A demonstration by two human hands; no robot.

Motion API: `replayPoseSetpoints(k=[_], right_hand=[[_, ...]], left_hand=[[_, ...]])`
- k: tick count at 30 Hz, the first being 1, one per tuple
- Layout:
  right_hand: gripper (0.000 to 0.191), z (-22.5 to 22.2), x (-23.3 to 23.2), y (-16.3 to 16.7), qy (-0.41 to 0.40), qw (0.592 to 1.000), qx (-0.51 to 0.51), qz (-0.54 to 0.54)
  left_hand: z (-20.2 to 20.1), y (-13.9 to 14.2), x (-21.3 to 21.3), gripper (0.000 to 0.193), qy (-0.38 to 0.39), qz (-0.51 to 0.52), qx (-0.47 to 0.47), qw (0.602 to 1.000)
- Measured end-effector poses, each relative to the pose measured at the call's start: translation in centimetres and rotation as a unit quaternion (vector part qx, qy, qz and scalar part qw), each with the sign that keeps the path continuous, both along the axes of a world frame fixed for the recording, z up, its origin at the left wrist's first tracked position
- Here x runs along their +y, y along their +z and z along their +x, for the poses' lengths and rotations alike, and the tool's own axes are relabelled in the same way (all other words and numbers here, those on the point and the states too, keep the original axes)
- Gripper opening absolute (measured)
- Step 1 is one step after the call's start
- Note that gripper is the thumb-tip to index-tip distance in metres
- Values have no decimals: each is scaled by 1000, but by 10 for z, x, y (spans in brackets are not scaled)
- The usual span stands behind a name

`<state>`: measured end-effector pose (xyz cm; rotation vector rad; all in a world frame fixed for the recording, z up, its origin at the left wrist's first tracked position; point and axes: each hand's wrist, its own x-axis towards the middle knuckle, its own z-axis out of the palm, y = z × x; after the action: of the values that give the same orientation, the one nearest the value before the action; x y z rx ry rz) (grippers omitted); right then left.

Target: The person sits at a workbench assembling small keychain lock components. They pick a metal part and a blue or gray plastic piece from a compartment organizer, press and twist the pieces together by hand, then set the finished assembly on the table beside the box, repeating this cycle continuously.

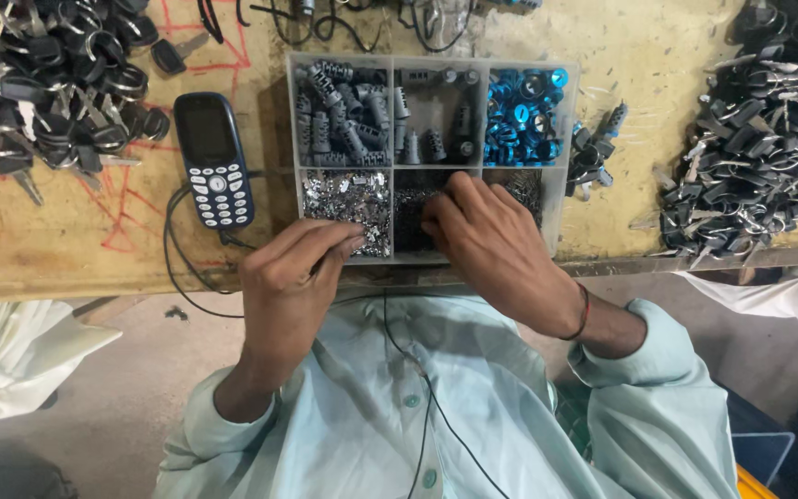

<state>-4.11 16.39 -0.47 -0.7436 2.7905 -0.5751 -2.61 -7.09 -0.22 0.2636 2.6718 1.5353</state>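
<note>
Here, both hands pinched closed over parts tray; phone beside, key piles w/in reach.

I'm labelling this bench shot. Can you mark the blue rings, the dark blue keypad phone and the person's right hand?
Shiny blue metal rings (521, 115), head view: middle of the heap.
Dark blue keypad phone (215, 159), head view: below the screen.
Right hand (487, 236), head view: back of hand.

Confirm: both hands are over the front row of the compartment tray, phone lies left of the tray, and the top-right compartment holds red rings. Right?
Not quite. In the head view the rings in the top-right compartment of the tray are blue, not red. The rest holds: the left hand and right hand are over the front row, and the phone lies left of the tray.
</note>
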Motion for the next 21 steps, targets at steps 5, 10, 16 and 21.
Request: replayPoseSetpoints(k=[5,10,16,21], right_hand=[[14,-1,-5,-1,4,1000,-4,2],[16,-3,-10,-3,6,1000,7,2],[19,-2,-9,-1,39,999,1,24],[19,-2,-11,0,19,1000,6,7]], left_hand=[[3,1,1,18,-6,65,-53,996],[7,-5,15,14,-23,117,-39,992],[5,-11,22,14,-24,170,-61,983],[4,-15,22,14,-21,181,-73,981]])
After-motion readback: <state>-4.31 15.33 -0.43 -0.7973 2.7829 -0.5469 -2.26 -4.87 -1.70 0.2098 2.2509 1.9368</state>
